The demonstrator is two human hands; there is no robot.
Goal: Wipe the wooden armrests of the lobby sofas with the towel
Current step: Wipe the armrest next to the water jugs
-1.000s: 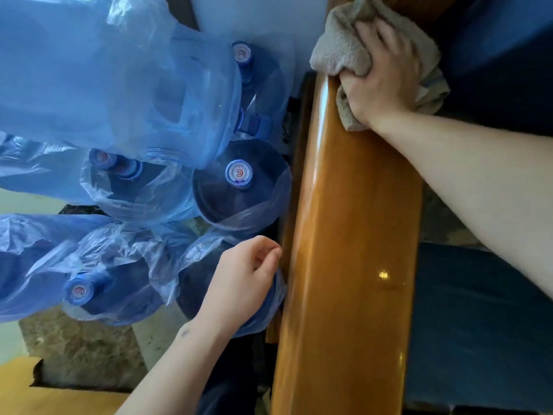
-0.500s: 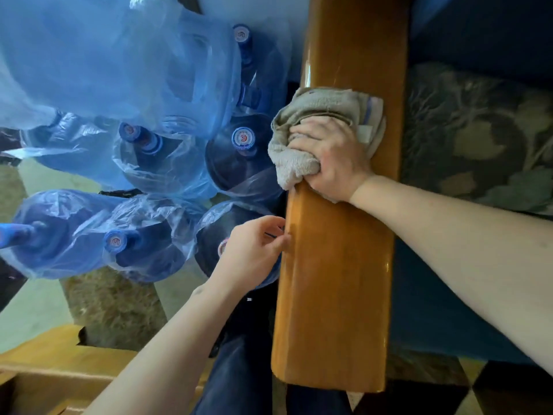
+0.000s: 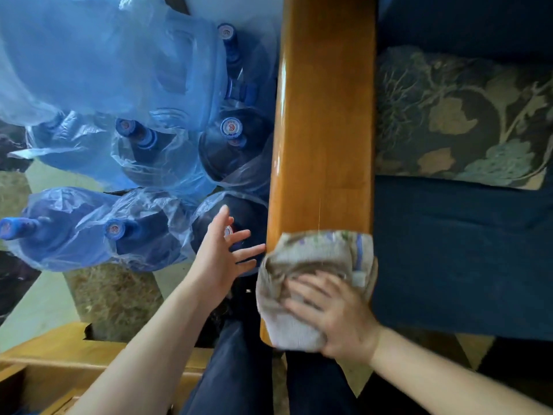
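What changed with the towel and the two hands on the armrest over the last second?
The right hand drew the towel along the wooden armrest from its far end to the near end, pressing on it throughout. The left hand, loosely curled beside the armrest earlier, has spread its fingers and holds nothing. The bagged water bottles and the patterned cushion stayed where they were.

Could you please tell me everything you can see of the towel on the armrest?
The towel is a greyish-beige cloth that looks like terry, bunched and folded, with a faint printed edge in blue and purple on its far side. It lies draped over the near end of the glossy wooden armrest, hanging over that end and the left edge. The right hand presses on it with spread fingers. The left hand hovers open beside it, not touching. The towel is slightly motion-blurred.
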